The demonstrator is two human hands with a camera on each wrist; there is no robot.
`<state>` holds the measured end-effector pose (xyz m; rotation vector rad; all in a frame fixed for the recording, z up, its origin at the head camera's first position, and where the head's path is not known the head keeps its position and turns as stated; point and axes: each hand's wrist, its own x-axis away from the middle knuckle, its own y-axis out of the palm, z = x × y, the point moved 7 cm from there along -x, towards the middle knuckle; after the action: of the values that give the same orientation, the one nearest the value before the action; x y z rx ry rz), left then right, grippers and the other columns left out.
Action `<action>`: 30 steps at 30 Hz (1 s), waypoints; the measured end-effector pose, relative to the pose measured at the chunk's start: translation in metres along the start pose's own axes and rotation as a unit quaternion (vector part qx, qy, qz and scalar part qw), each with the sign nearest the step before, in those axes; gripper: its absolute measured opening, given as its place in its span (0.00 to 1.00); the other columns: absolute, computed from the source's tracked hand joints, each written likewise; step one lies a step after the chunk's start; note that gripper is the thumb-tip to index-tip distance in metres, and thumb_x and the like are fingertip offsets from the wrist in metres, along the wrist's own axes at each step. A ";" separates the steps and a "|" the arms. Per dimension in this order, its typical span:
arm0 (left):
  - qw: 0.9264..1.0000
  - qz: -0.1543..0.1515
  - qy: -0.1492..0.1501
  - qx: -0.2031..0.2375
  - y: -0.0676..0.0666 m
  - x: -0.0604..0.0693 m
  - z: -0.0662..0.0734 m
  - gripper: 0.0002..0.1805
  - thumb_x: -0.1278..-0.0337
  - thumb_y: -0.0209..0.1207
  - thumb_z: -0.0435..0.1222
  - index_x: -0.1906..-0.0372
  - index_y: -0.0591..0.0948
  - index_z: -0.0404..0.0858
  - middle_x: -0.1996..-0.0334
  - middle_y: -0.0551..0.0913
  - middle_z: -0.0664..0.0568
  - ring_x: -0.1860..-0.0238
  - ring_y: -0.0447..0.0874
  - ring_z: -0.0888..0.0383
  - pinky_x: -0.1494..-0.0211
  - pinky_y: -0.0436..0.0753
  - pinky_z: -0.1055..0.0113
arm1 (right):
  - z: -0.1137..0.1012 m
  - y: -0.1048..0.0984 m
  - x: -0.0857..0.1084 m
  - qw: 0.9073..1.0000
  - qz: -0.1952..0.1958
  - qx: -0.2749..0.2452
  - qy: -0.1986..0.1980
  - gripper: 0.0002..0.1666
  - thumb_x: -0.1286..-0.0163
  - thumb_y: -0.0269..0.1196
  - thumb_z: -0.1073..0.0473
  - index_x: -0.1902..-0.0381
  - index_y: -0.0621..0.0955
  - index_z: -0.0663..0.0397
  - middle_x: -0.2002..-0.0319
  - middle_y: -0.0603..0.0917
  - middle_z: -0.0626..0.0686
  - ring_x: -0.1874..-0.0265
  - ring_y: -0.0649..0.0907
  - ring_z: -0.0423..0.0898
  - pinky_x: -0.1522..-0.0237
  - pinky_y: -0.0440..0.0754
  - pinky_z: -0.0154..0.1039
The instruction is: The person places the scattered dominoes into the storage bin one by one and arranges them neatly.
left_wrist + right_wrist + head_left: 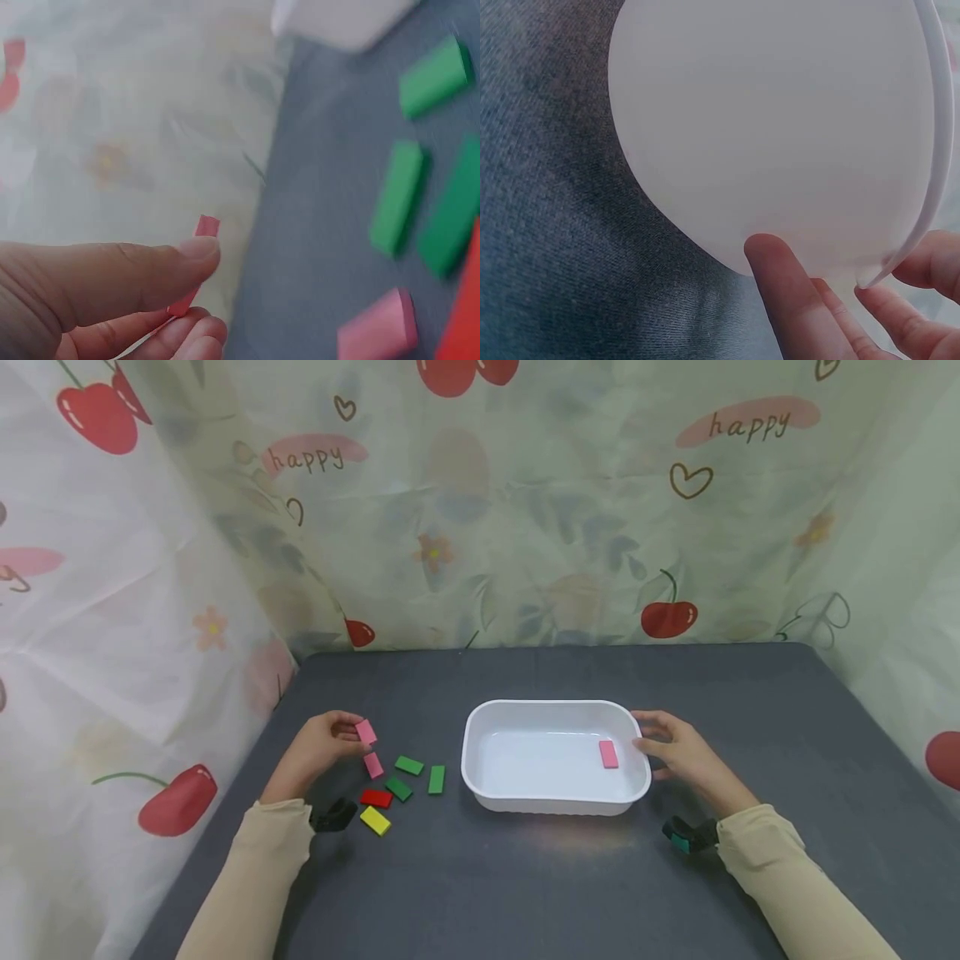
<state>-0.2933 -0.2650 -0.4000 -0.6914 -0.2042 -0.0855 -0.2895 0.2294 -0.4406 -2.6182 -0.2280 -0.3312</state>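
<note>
My left hand (313,750) pinches a pink block (365,732) between thumb and fingers. In the left wrist view, the block's tip (207,225) shows past my thumb. A second pink block (372,766) lies on the table just below that hand. Beside it are green blocks (409,765), a red block (376,798) and a yellow block (375,821). My right hand (681,750) holds the right end of a white plastic tub (555,806), thumb against the outer wall (772,97) and fingers at the rim. One pink block (608,754) lies inside the tub.
A dark grey table (480,893) carries everything. Behind it and at both sides hangs a pale curtain (510,543) printed with cherries and hearts. Black bands (333,817) are on both wrists.
</note>
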 end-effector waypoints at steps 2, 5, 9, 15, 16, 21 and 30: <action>1.000 0.001 0.016 0.006 0.004 0.002 0.014 0.30 0.44 0.66 0.37 0.37 0.70 0.35 0.45 0.77 0.38 0.46 0.77 0.45 0.40 0.77 0.51 | 0.000 0.000 0.000 1.000 0.000 0.000 0.000 0.37 0.29 0.59 0.56 0.27 0.59 0.54 0.33 0.64 0.70 0.37 0.69 0.68 0.59 0.85 0.50; 0.999 0.000 0.040 0.018 0.011 0.004 0.033 0.29 0.44 0.66 0.36 0.37 0.72 0.37 0.46 0.78 0.40 0.47 0.77 0.47 0.42 0.78 0.54 | 0.000 0.000 0.000 1.000 0.002 -0.002 0.000 0.37 0.29 0.59 0.55 0.27 0.59 0.53 0.32 0.64 0.70 0.37 0.69 0.68 0.59 0.85 0.50; 0.997 -0.009 0.066 0.042 0.023 0.006 0.057 0.29 0.46 0.67 0.36 0.38 0.73 0.40 0.46 0.79 0.43 0.47 0.78 0.49 0.45 0.80 0.56 | -0.001 0.000 0.001 1.000 0.001 0.000 -0.007 0.37 0.29 0.59 0.55 0.26 0.59 0.54 0.33 0.65 0.70 0.38 0.71 0.68 0.59 0.85 0.50; 0.994 -0.013 0.094 0.060 0.041 0.010 0.092 0.29 0.48 0.68 0.37 0.39 0.74 0.42 0.48 0.79 0.46 0.49 0.79 0.51 0.47 0.81 0.59 | -0.004 0.001 0.003 1.000 -0.003 -0.003 -0.022 0.36 0.28 0.58 0.56 0.27 0.59 0.55 0.34 0.66 0.70 0.39 0.72 0.67 0.59 0.85 0.51; 0.993 -0.012 0.099 0.059 0.044 0.010 0.097 0.28 0.48 0.69 0.37 0.40 0.74 0.42 0.48 0.79 0.47 0.49 0.79 0.51 0.47 0.82 0.59 | -0.004 0.001 0.003 1.000 -0.003 -0.003 -0.022 0.37 0.28 0.58 0.56 0.27 0.59 0.55 0.34 0.66 0.70 0.39 0.72 0.67 0.59 0.85 0.51; 0.991 -0.023 0.114 0.068 0.065 0.011 0.121 0.28 0.49 0.69 0.34 0.40 0.75 0.41 0.48 0.79 0.47 0.50 0.80 0.51 0.47 0.82 0.58 | -0.004 0.001 0.003 1.000 -0.003 -0.003 -0.020 0.37 0.28 0.58 0.56 0.27 0.59 0.55 0.34 0.66 0.70 0.40 0.73 0.67 0.60 0.85 0.51; 0.988 -0.055 0.125 0.065 0.109 0.005 0.141 0.26 0.51 0.71 0.35 0.43 0.78 0.45 0.51 0.81 0.51 0.50 0.81 0.54 0.49 0.83 0.59 | -0.004 -0.001 0.002 1.000 -0.006 -0.004 -0.018 0.37 0.29 0.59 0.56 0.27 0.60 0.55 0.35 0.67 0.70 0.40 0.73 0.66 0.60 0.85 0.50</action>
<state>-0.2945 -0.0911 -0.3603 -0.5339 -0.0056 -0.2603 -0.2884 0.2282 -0.4365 -2.6337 -0.2559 -0.2902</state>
